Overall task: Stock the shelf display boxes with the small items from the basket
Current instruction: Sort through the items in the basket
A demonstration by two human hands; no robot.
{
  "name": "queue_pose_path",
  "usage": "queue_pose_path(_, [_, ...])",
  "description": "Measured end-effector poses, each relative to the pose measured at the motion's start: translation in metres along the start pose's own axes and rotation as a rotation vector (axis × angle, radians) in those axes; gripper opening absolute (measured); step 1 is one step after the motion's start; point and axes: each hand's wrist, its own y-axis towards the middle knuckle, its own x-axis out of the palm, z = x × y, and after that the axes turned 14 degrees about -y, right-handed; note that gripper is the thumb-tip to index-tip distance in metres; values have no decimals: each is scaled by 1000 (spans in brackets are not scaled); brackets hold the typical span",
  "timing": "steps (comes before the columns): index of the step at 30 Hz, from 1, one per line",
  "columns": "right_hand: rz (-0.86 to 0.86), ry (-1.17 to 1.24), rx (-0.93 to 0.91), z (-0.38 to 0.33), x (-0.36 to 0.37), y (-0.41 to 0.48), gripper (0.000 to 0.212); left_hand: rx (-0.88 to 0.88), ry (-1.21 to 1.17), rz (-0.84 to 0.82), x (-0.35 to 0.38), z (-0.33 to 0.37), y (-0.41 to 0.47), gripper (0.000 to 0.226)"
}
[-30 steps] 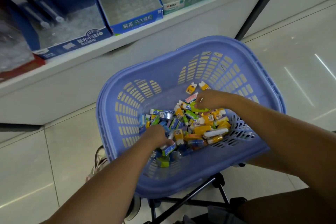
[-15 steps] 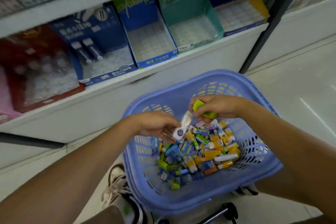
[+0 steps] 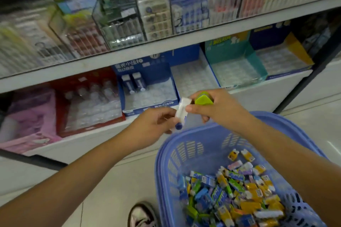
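A blue display box (image 3: 147, 86) stands on the lower shelf (image 3: 73, 145), behind the hands. The left grip (image 3: 156, 121) pinches a white item (image 3: 181, 110) with a blue end, above the blue basket (image 3: 160, 162). Just beside it, the right grip (image 3: 212, 108) is curled round a green item (image 3: 203, 100); its thumb may touch the white one too. Small items (image 3: 230, 190) lie heaped in the basket.

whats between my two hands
A white item with a blue cap, held by the left hand, just beside the right hand, which grips a green item. The head view shows it.
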Motion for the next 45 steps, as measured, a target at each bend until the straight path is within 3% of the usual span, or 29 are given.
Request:
queue_pose_path(2, [138, -34, -74, -12, 6, 25, 16, 105, 206, 179, -19, -12, 5, 19])
queue_pose_path(4, [290, -105, -138, -23, 14, 54, 15, 121, 512, 268, -36, -28, 13, 41])
queue_pose_path(6, [362, -233, -197, -31, 26, 84, 5, 62, 696, 224, -45, -42, 21, 57])
queue_pose_path(10, [379, -561, -285, -30, 52, 132, 19, 31, 824, 155, -41, -64, 30, 68])
queue_pose_path(14, [318, -686, -242, -25, 57, 150, 25, 56, 865, 195, -37, -71, 31, 71])
queue_pose_path(20, [64, -944, -210, -40, 48, 164, 19, 74, 874, 293, -33, -72, 36, 56])
queue_pose_path(24, [-29, -917, -103, -53, 47, 169, 40, 76, 939, 330, -33, -74, 44, 52])
queue_pose_path(28, [-7, -837, -95, -51, 38, 156, 23, 41, 939, 308, -32, -65, 47, 52])
queue_pose_path(29, [58, -731, -94, -48, 36, 151, 17, 39, 908, 310, -32, -61, 45, 51])
queue_pose_path(31, [131, -220, 30, -42, 30, 133, 13, 75, 782, 346, -33, -52, 39, 49])
queue_pose_path(33, [65, 330, 122, -30, 20, 113, 17, 233, 568, 436, -28, -39, 34, 38])
queue_pose_path(34, [5, 461, 134, -20, 14, 104, 23, 278, 430, 461, -24, -30, 34, 28])
queue_pose_path(36, [-102, 528, 132, -3, 7, 89, 39, 197, 83, 403, -9, -9, 41, 14])
queue_pose_path(39, [-165, 605, 103, 7, 0, 71, 47, -50, -485, 172, 16, 21, 57, 22])
queue_pose_path(45, [-89, 410, -9, 18, -31, 57, 42, -134, -855, 62, 38, 32, 78, 26])
